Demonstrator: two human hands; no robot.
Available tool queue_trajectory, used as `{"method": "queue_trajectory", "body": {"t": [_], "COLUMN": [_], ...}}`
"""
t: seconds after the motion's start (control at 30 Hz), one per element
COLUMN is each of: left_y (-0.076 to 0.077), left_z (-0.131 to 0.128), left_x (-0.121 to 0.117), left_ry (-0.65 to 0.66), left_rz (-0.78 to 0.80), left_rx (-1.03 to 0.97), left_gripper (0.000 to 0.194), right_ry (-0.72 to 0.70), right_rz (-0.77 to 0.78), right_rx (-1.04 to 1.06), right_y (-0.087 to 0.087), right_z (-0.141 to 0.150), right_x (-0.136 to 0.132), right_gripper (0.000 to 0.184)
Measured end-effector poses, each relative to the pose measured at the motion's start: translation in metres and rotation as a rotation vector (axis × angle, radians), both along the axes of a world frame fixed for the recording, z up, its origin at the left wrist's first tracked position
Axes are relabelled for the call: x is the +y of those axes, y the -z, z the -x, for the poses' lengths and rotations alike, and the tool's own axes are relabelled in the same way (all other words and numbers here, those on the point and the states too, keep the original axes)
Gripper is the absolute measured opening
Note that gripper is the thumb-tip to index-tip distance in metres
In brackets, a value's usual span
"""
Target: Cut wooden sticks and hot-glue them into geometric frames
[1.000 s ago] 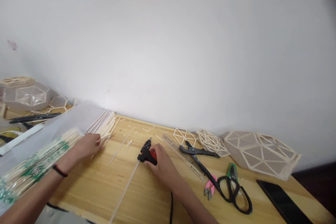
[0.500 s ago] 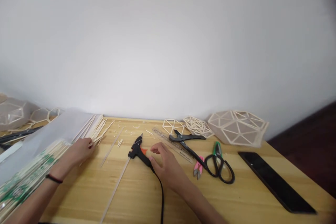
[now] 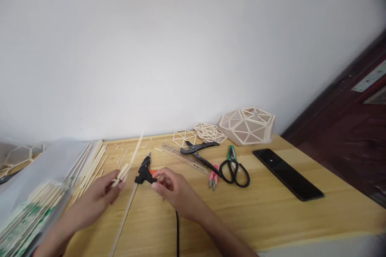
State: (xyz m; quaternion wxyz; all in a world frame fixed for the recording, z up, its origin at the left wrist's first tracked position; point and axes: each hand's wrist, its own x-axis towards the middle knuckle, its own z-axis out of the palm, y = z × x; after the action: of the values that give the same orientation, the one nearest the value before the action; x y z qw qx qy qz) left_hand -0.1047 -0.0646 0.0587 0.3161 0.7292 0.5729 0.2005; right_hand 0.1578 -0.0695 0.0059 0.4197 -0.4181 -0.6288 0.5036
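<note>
Between the fingers of my left hand [image 3: 98,196] are wooden sticks [image 3: 124,172]: a few short pieces, with one longer, blurred stick pointing up and away. My right hand [image 3: 170,186] is closed around the handle of a black hot glue gun [image 3: 144,170] with an orange trigger. Its nozzle points away from me, toward the wall. A long, pale glue stick [image 3: 125,215] runs from the gun's back toward the near edge, and the black cord [image 3: 177,231] comes down below my right hand.
Loose wooden sticks [image 3: 92,164] and a green-printed pack of sticks [image 3: 36,213] lie left. Rightward are a ruler [image 3: 183,160], black pliers [image 3: 199,154], pink snips [image 3: 214,176], green-and-black scissors [image 3: 232,166] and a phone [image 3: 288,172]. Lattice stick frames [image 3: 249,126] stand by the wall.
My left hand has come up from the loose sticks, moving right with sticks in it. My right hand has closed on the glue gun's handle. The view has turned right.
</note>
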Motion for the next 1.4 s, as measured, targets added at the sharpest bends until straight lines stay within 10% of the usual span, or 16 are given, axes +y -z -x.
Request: {"method": "queue_trajectory", "body": {"t": [0.3, 0.87, 1.4], "left_y": [0.016, 0.059, 0.05], "left_z": [-0.08, -0.088, -0.079], "left_x": [0.009, 0.051, 0.065], "left_ry": [0.341, 0.345, -0.148], "left_rz": [0.317, 0.45, 0.236], "left_rx": [-0.367, -0.826, -1.35], "left_gripper": [0.037, 0.028, 0.037], "right_ry": [0.015, 0.13, 0.178], "right_rz": [0.062, -0.025, 0.091], "right_rx": [0.252, 0.185, 0.36], "right_y": [0.003, -0.016, -0.003], "right_z": [0.001, -0.031, -0.011], "right_x": [0.013, 0.06, 0.063], "right_gripper": [0.031, 0.031, 0.035]}}
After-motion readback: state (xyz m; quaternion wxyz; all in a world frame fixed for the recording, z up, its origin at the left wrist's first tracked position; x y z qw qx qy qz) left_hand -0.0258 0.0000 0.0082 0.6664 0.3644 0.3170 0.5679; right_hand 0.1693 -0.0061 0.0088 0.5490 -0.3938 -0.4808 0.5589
